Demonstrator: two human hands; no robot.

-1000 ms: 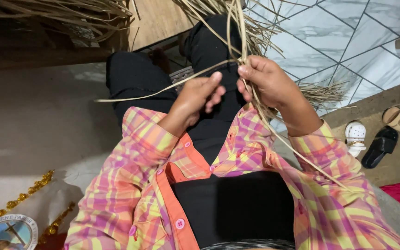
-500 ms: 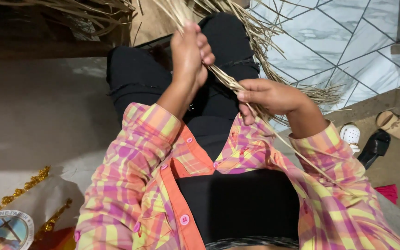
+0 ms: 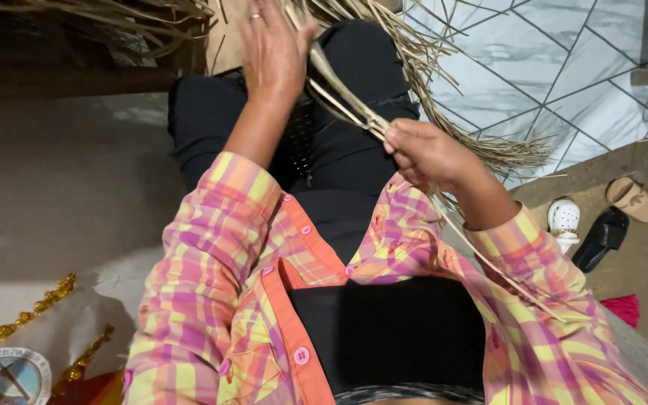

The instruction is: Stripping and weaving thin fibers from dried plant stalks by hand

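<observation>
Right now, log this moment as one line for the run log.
left hand: sliding along dry straw strands | right hand: pinching the strands | strands over lap | sandals on floor, right

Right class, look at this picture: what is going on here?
A seated person in a pink plaid shirt works with dried straw strands. The right hand pinches a bundle of them above the lap, while the left hand runs up along the strands. More straw lies across the tiled floor.

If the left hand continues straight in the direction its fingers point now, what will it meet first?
The left hand points up and away, along the straw strands it grips. It would probably first meet the loose pile of dry straw ahead, though depth is unclear.
</observation>
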